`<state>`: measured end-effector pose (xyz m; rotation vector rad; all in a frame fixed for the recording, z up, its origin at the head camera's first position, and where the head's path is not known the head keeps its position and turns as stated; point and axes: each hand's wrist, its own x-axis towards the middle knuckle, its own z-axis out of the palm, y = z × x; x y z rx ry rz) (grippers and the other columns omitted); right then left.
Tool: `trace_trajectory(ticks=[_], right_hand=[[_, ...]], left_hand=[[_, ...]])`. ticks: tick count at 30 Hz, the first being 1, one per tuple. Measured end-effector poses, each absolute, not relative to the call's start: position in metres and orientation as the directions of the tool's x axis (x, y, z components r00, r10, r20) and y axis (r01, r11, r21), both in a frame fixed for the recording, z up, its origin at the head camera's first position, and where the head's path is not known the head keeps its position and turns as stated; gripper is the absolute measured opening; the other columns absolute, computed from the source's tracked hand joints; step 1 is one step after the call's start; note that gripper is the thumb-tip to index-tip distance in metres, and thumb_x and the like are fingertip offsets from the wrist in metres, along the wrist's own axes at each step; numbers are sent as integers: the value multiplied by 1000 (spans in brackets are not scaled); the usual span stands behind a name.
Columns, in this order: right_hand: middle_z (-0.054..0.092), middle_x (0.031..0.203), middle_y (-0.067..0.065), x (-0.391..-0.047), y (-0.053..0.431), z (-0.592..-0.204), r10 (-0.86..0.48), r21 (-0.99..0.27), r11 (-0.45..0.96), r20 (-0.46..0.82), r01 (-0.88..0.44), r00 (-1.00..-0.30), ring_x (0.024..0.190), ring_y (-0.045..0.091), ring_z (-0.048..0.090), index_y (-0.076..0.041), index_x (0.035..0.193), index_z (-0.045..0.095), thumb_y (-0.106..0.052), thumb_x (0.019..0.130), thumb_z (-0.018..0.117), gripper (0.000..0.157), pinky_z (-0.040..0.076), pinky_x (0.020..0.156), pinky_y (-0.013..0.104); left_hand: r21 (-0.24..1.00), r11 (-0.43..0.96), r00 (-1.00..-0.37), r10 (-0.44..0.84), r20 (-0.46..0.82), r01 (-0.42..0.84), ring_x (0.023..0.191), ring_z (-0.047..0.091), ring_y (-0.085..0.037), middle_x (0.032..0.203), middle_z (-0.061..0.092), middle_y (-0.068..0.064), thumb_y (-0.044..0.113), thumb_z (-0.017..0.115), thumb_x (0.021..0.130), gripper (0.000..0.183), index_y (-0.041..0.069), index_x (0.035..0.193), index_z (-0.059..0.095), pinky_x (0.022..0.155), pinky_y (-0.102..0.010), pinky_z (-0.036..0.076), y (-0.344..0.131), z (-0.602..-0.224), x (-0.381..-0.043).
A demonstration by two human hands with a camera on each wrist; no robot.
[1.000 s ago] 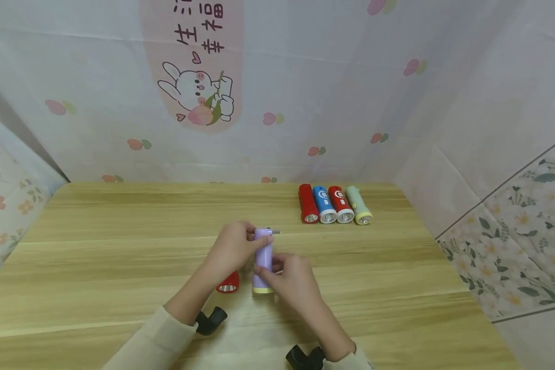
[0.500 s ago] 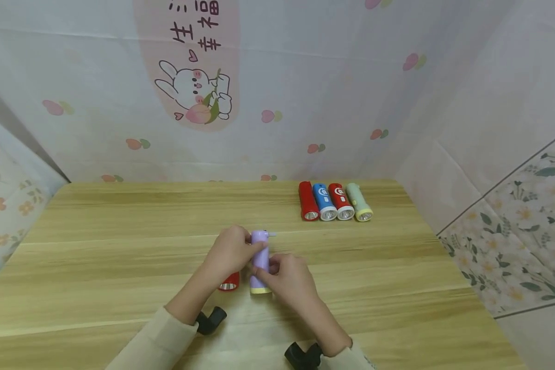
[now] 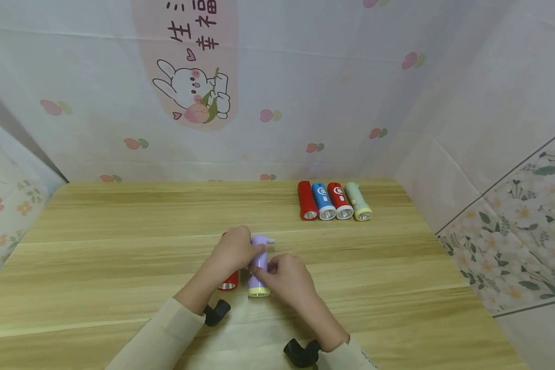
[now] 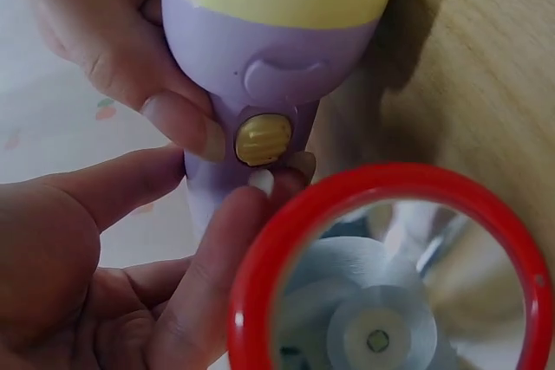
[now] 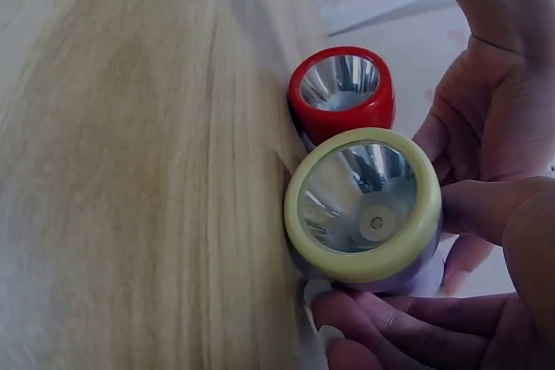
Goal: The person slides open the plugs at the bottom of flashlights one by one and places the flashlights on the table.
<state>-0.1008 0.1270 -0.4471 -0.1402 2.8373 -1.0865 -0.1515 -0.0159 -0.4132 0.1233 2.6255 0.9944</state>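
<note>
Pinching a purple flashlight (image 3: pixel 260 259) with both hands, its yellow lens rim toward the person.
Nearest, beige sleeves (image 3: pixel 159 334) and black wrist pieces (image 3: pixel 301 353) flank the flashlight; the right hand (image 3: pixel 292 280) grips between finger and thumb near the lens end, beside a gold switch (image 4: pixel 263 139); just left lies a red flashlight (image 3: pixel 229 280), partly hidden by the left hand (image 3: pixel 233 249), which pinches the far end, where metal prongs (image 3: pixel 271 241) jut rightward; farther back on the wooden table (image 3: pixel 120 257), four flashlights (image 3: pixel 324 201) lie side by side before a printed cloth (image 3: pixel 277 77).
</note>
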Motion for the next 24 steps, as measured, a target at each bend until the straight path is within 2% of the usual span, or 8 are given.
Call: trace_trajectory(ticks=[5, 13, 20, 24], right_hand=[[40, 45, -12, -101, 127, -449, -113, -672, 739, -57, -46, -992, 44, 3, 36, -14, 57, 60, -35, 87, 74, 39, 23, 42, 20], [42, 46, -12, -103, 125, -450, -112, -679, 733, -58, -42, -992, 46, 4, 36, -14, 55, 61, -37, 87, 75, 41, 24, 43, 20], [36, 44, -12, -104, 122, -449, -103, -682, 730, -49, -42, -993, 45, 3, 32, -17, 50, 51, -32, 87, 73, 46, 22, 43, 20], [36, 45, -13, -105, 119, -450, -108, -685, 727, -40, -52, -993, 44, 3, 31, -16, 52, 52, -31, 88, 73, 44, 22, 43, 19]], left_hand=[[661, 749, -939, 191, -284, -47, 46, 59, -14, 67, 64, -9, 27, 72, 94, 31, -1, 85, 63, 40, -18, 40, -14, -416, -152], [642, 765, -944, 172, -281, -52, 46, 57, -15, 71, 62, -10, 25, 70, 95, 30, -3, 94, 61, 41, -20, 42, -13, -416, -149], [609, 792, -942, 178, -283, -33, 47, 56, -14, 68, 61, -8, 21, 73, 91, 25, -1, 86, 62, 41, -19, 42, -12, -415, -150], [579, 815, -944, 164, -286, -34, 52, 58, -16, 73, 62, -9, 22, 73, 91, 26, -2, 90, 62, 43, -20, 44, -13, -414, -151]])
